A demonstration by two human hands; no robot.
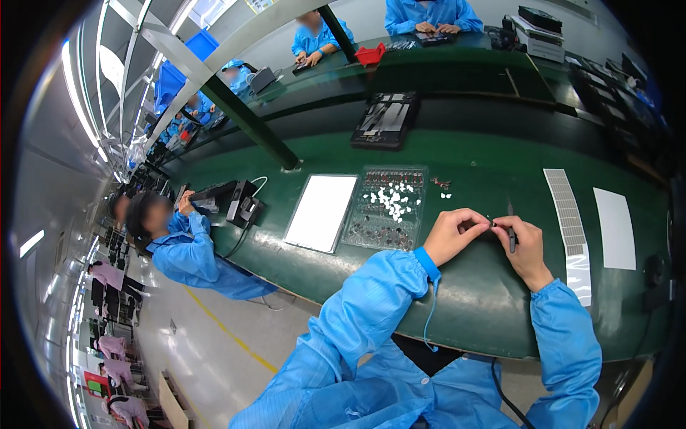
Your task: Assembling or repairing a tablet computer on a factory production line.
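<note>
Thumb and forefinger of the left hand point(456, 234) pinch a small dark part point(492, 224), too tiny to make out in detail, above the bench point(471, 307), in from its near edge. Fingers of the right hand point(525, 247) grip a slim dark tool point(511, 239) and come up to that same part from the other side. A blue wristband point(428, 264) with a cord circles the left wrist.

Just left of the hands lies a clear tray point(354, 209) with white pieces point(394, 199) heaped in its middle; a few small reddish parts point(441, 183) lie off its far right corner. A white panel point(321, 211) sits alongside its left edge. Toward the bench's right end are a label strip point(566, 207) and a white sheet point(614, 229). A black device point(386, 120) lies toward the far edge.
</note>
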